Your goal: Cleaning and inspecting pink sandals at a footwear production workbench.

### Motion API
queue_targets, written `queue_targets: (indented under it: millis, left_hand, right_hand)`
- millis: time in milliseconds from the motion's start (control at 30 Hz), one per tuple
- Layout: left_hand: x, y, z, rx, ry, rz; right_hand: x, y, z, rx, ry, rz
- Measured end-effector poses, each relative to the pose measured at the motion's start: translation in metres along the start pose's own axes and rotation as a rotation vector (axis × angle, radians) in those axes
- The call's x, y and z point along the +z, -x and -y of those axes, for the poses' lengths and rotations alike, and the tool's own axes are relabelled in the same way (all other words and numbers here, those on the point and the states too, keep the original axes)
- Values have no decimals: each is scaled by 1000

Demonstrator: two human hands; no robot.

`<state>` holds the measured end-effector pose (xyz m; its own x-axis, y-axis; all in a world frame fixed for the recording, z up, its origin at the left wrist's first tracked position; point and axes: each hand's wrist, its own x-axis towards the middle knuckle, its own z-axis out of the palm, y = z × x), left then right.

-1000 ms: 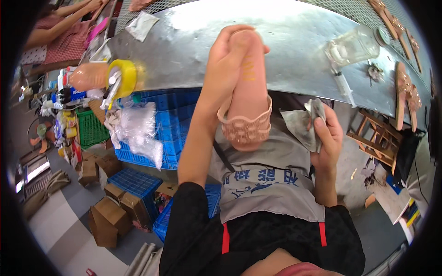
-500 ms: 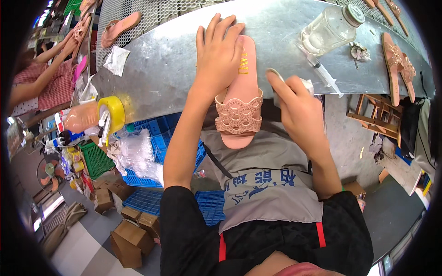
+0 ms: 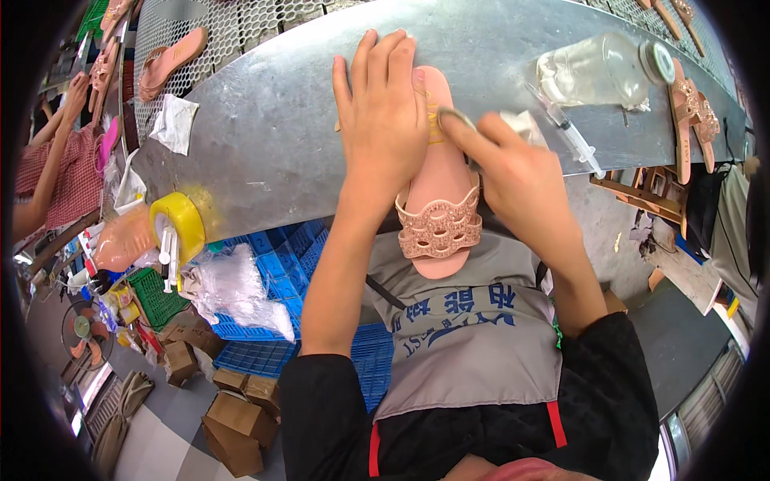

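Note:
A pink slide sandal point(image 3: 441, 183) with a cut-out, studded upper lies over the table's near edge, its heel end on the metal. My left hand point(image 3: 383, 112) rests flat along its left side, fingers stretched out and thumb at the insole's edge. My right hand point(image 3: 517, 172) is closed over the insole, its index finger at the gold lettering. A white cloth point(image 3: 525, 128) shows behind its knuckles. A pale, dark-rimmed piece point(image 3: 451, 120) covers the index fingertip; motion blur hides what it is.
A clear jar point(image 3: 593, 70) and a syringe point(image 3: 573, 135) lie at the right of the metal table point(image 3: 265, 120). More pink sandals point(image 3: 683, 120) sit at the far right. Yellow tape point(image 3: 178, 228) is at the left edge, above blue crates point(image 3: 277, 264). Another person's arm point(image 3: 60, 140) shows far left.
My right hand has moved left onto the insole. The sandal's toe end has shifted slightly right and nearer. The jar, upright before, now lies tipped to the right.

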<state>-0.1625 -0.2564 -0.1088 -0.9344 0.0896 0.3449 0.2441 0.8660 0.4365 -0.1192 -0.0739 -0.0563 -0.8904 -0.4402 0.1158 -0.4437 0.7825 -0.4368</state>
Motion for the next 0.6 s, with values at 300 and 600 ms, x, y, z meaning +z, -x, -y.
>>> queue_targets:
  millis: [300, 600]
  left_hand:
    - [-1, 1, -7, -56, 29, -1]
    - [6, 9, -20, -118, -16, -28]
  right_hand:
    - [1, -13, 3, 66, -8, 16]
    - [-11, -5, -1, 109, 4, 100]
